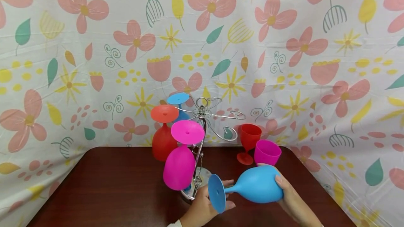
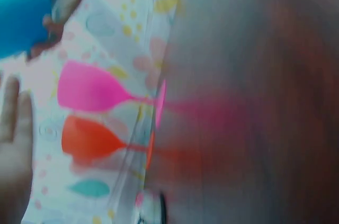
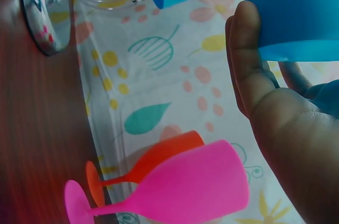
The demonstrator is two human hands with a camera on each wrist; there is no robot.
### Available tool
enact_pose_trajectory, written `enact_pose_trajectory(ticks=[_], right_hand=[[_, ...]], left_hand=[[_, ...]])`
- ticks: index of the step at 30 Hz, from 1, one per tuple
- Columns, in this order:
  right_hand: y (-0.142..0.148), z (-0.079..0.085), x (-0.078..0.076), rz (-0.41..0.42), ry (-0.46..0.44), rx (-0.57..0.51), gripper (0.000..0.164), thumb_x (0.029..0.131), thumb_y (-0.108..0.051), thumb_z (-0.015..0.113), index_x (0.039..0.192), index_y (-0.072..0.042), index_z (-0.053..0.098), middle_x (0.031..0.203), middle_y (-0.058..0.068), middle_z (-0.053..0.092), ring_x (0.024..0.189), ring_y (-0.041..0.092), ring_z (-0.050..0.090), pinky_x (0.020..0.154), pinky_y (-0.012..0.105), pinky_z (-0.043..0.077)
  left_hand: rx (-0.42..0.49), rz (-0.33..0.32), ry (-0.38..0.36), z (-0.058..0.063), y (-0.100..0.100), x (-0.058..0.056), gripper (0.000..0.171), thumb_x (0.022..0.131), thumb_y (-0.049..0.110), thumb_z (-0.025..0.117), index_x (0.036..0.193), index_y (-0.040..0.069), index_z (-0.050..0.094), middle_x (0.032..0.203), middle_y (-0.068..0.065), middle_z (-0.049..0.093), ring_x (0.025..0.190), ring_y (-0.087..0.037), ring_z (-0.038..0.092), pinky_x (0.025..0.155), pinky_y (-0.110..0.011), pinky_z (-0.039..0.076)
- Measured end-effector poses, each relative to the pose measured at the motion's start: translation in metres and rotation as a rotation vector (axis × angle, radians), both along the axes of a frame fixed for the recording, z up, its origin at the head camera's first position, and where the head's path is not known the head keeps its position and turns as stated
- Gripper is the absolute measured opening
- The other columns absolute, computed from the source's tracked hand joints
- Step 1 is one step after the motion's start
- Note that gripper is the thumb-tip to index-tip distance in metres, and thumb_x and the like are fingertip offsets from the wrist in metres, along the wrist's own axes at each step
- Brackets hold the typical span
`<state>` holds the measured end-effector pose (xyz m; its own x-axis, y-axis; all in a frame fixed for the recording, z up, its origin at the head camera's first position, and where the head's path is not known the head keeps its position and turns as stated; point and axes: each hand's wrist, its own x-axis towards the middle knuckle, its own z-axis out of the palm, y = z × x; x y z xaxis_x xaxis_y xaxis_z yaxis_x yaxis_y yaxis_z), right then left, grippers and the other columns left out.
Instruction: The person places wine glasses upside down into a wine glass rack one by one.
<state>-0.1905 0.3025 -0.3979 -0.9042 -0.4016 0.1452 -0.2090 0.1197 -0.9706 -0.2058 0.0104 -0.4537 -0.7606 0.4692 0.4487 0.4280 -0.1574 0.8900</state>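
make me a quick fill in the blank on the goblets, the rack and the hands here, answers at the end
1. The goblet in the right hand is ____.
2. Of its bowl and foot, the left hand is nearer the ____.
3. The goblets hung on the rack are upside ____.
4. Next to the red goblet standing on the table, the other goblet is ____.

Missing words: blue; foot; down; pink.
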Motion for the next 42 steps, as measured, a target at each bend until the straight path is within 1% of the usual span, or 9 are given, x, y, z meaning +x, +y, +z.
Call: enact_pose_trajectory(ticks=[2, 8, 11, 15, 21, 27, 31, 35, 42], right_hand=[[-0.002, -0.001, -0.001, 0.012, 0.004, -0.01, 0.044, 0.109, -0.037, 0.011, 0.144, -0.048, 0.033, 0.137, -0.028, 0.043, 0.12, -0.001, 0.048, 0.094, 0.028, 0.051], [-0.007, 0.0, -0.001, 0.074, -0.046, -0.015, 0.044, 0.11, -0.038, 0.008, 0.145, -0.05, 0.03, 0.139, -0.029, 0.04, 0.122, 0.0, 0.048, 0.096, 0.031, 0.052], [-0.01, 0.001, 0.0, 0.101, -0.072, -0.023, 0.045, 0.11, -0.039, 0.007, 0.148, -0.047, 0.028, 0.141, -0.027, 0.04, 0.124, 0.003, 0.048, 0.098, 0.034, 0.052], [-0.014, 0.003, 0.001, 0.129, -0.09, -0.044, 0.046, 0.11, -0.039, 0.008, 0.151, -0.043, 0.028, 0.143, -0.024, 0.039, 0.126, 0.003, 0.047, 0.101, 0.038, 0.051], [-0.015, 0.003, 0.001, 0.165, -0.059, -0.001, 0.049, 0.111, -0.034, 0.008, 0.157, -0.025, 0.022, 0.145, -0.013, 0.042, 0.128, 0.011, 0.048, 0.099, 0.041, 0.051], [-0.02, 0.003, 0.002, 0.111, -0.027, 0.195, 0.045, 0.112, -0.028, 0.021, 0.152, -0.014, 0.037, 0.139, -0.009, 0.05, 0.123, 0.015, 0.052, 0.092, 0.04, 0.053], [-0.027, 0.005, 0.005, 0.157, 0.059, 0.247, 0.041, 0.112, -0.019, 0.028, 0.148, -0.005, 0.044, 0.136, -0.011, 0.056, 0.12, 0.004, 0.055, 0.092, 0.031, 0.055], [-0.042, 0.011, 0.012, 0.132, 0.206, 0.289, 0.034, 0.11, -0.012, 0.04, 0.141, -0.01, 0.054, 0.132, -0.006, 0.064, 0.116, 0.004, 0.06, 0.091, 0.025, 0.056], [-0.071, 0.02, 0.025, -0.007, 0.697, 0.4, 0.037, 0.098, -0.007, 0.064, 0.132, -0.022, 0.061, 0.122, -0.007, 0.068, 0.11, 0.003, 0.064, 0.089, 0.023, 0.058]], left_hand=[[0.049, 0.048, 0.031, 0.003, 0.003, 0.005, 0.046, 0.093, 0.019, 0.074, 0.138, 0.018, 0.063, 0.134, -0.008, 0.069, 0.112, -0.015, 0.072, 0.093, -0.027, 0.059], [0.23, 0.2, 0.308, 0.01, 0.01, 0.016, 0.034, 0.092, 0.003, 0.072, 0.126, 0.004, 0.07, 0.115, -0.018, 0.075, 0.109, -0.014, 0.073, 0.091, -0.034, 0.061], [0.301, 0.219, 0.278, 0.015, 0.011, 0.02, 0.029, 0.092, -0.002, 0.069, 0.121, 0.001, 0.072, 0.111, -0.022, 0.075, 0.109, -0.01, 0.073, 0.09, -0.032, 0.06], [0.33, 0.225, 0.147, 0.021, 0.01, 0.026, 0.025, 0.093, -0.002, 0.069, 0.118, -0.002, 0.073, 0.11, -0.026, 0.073, 0.111, -0.005, 0.07, 0.091, -0.028, 0.059], [0.334, 0.287, 0.199, 0.026, 0.007, 0.029, 0.023, 0.092, -0.006, 0.068, 0.115, -0.005, 0.071, 0.105, -0.029, 0.073, 0.109, -0.006, 0.071, 0.09, -0.03, 0.06], [0.296, 0.261, 0.141, 0.036, 0.0, 0.029, 0.022, 0.094, -0.003, 0.066, 0.116, -0.004, 0.071, 0.105, -0.03, 0.072, 0.095, -0.003, 0.073, 0.077, -0.033, 0.064], [0.256, 0.279, 0.157, 0.043, -0.005, 0.027, 0.01, 0.094, -0.002, 0.067, 0.102, -0.001, 0.072, 0.087, -0.023, 0.072, 0.081, 0.004, 0.066, 0.069, -0.029, 0.062], [0.231, 0.308, 0.188, 0.048, -0.009, 0.025, 0.004, 0.092, -0.001, 0.069, 0.09, 0.002, 0.071, 0.07, -0.017, 0.059, 0.072, 0.004, 0.051, 0.063, -0.022, 0.054], [0.174, 0.279, 0.128, 0.056, -0.014, 0.027, 0.024, 0.091, 0.006, 0.074, 0.115, 0.003, 0.075, 0.111, -0.02, 0.073, 0.098, -0.002, 0.069, 0.083, -0.027, 0.061]])
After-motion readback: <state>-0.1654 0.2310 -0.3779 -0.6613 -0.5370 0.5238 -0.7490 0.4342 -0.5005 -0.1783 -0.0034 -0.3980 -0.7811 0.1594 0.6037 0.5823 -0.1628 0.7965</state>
